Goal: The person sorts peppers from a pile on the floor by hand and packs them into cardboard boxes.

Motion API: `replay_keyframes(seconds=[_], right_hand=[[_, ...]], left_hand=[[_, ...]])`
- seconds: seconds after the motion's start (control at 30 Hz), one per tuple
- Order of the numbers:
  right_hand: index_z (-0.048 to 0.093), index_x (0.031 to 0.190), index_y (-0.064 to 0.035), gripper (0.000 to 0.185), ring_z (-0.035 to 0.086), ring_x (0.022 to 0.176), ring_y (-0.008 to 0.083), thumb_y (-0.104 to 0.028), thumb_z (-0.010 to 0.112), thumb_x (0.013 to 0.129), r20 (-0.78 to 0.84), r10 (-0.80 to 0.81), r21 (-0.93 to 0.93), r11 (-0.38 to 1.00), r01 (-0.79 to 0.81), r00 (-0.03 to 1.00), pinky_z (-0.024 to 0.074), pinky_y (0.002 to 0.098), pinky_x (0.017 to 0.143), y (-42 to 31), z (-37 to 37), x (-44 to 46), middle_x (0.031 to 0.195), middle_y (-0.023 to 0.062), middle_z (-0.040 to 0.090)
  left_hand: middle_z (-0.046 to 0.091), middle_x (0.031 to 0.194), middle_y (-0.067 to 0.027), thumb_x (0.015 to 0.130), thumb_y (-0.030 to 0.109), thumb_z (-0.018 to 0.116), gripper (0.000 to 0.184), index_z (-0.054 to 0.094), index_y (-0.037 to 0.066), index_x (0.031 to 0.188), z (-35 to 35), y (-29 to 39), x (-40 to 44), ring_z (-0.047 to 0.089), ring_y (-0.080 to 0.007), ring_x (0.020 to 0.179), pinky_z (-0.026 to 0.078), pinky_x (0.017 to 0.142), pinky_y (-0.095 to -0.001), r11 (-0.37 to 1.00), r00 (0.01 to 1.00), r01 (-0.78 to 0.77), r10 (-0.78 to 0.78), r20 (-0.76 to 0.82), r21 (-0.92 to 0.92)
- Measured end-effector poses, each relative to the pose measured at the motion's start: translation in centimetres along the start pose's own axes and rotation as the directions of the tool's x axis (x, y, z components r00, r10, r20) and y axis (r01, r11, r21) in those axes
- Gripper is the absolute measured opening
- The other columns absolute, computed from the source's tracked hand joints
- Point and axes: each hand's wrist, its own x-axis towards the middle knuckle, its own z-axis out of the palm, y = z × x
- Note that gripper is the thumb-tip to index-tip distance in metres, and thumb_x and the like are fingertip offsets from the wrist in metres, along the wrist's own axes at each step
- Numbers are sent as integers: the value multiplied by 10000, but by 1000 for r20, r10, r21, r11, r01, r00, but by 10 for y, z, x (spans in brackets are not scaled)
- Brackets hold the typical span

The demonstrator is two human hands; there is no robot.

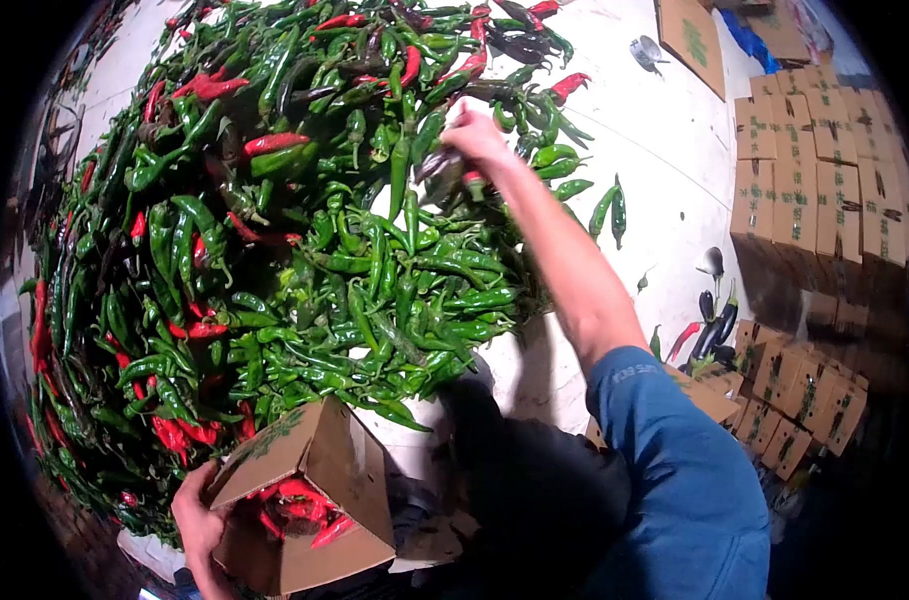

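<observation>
My left hand (pixel 197 512) grips the left edge of an open cardboard box (pixel 360 490), tilted near my lap. Inside it lie several red peppers (pixel 300 500). My right hand (pixel 475 138) reaches over the far part of a big pepper pile, fingers closed. A dark purplish, shiny thing, perhaps a pepper, (pixel 438 165) shows just beneath its fingertips; whether they grip it is not clear. Close under the wrist is a partly hidden red pepper (pixel 474 180). Around it spread mostly green peppers (pixel 375 260), with red and dark ones mixed in.
Stacked cardboard boxes (pixel 810 170) stand on the right, with more boxes (pixel 800 390) lower down. Dark eggplants (pixel 715 325) and a red pepper (pixel 684 340) lie beside them. A flat cardboard piece (pixel 691 42) is at the upper right. Loose green peppers (pixel 618 212) lie on the pale floor (pixel 665 180).
</observation>
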Motion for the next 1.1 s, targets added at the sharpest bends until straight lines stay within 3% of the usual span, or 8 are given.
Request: replay_keyframes(seconds=[0.1, 0.3, 0.63, 0.7, 0.8, 0.9, 1.0, 1.1], right_hand=[[606, 1147, 31, 444, 642, 982, 180, -54, 693, 721, 27, -135, 101, 986, 131, 991, 503, 316, 900, 15, -84, -23, 1112, 125, 674], [503, 1392, -142, 727, 643, 1109, 336, -115, 711, 696, 287, -46, -753, 607, 255, 957, 513, 398, 936, 46, -119, -37, 1204, 162, 669], [497, 1307, -89, 630, 669, 966, 360, -67, 696, 710, 174, -11, -842, 517, 154, 985, 531, 430, 859, 25, -135, -59, 1059, 186, 688], [513, 1261, -27, 558, 679, 958, 297, -8, 645, 719, 201, -244, -676, 666, 314, 949, 540, 418, 869, 23, -156, -71, 1088, 154, 696], [531, 1188, 39, 463, 648, 1064, 234, 20, 601, 731, 352, -371, 139, 929, 344, 859, 555, 402, 896, -85, -126, -129, 1201, 183, 653], [547, 1228, 24, 497, 628, 1168, 265, 3, 625, 738, 407, -652, 293, 756, 585, 640, 572, 378, 921, -177, -36, -183, 1215, 199, 655], [585, 1113, -7, 467, 618, 947, 334, -127, 697, 675, 254, -905, 651, 422, 631, 342, 531, 448, 796, -228, 103, -269, 1072, 176, 604], [586, 928, -157, 251, 600, 682, 372, -254, 683, 718, 216, -976, 676, 173, 716, 32, 411, 552, 637, -233, 196, -373, 847, 68, 583]], left_hand=[[689, 1107, -187, 592, -6, 745, 615, 643, -17, 1198, 6, -2, -4, 674, -363, 1033, 518, 922, -380, 1000, 1000, -14, 14, -26, 5], [690, 1104, -183, 596, -22, 743, 612, 639, -18, 1198, 6, -4, 1, 680, -343, 1025, 519, 924, -375, 999, 1000, 4, -5, -29, -32], [693, 1111, -180, 612, -9, 742, 593, 643, -8, 1196, 8, 0, -7, 678, -337, 1038, 514, 929, -366, 998, 998, -40, 42, -56, 46], [694, 1100, -182, 618, -6, 740, 571, 650, -8, 1182, 8, -1, -6, 679, -342, 1029, 514, 930, -367, 999, 998, -30, 31, -51, 17], [697, 1083, -181, 628, -8, 743, 534, 661, -10, 1155, 9, -8, -5, 684, -334, 1013, 518, 922, -363, 999, 998, -49, 49, -40, 8], [710, 1019, -167, 647, -14, 762, 443, 690, -16, 1084, 4, -4, -3, 702, -258, 937, 544, 849, -342, 997, 997, -73, 73, 2, -3], [704, 928, -115, 724, 9, 724, 242, 708, -19, 964, -1, -11, 0, 677, -209, 827, 551, 797, -325, 997, 993, -45, 51, 110, -56], [701, 921, -106, 734, -6, 730, 222, 700, -42, 952, 32, 2, -31, 657, -199, 838, 533, 796, -320, 859, 943, 71, -223, -245, -508]])
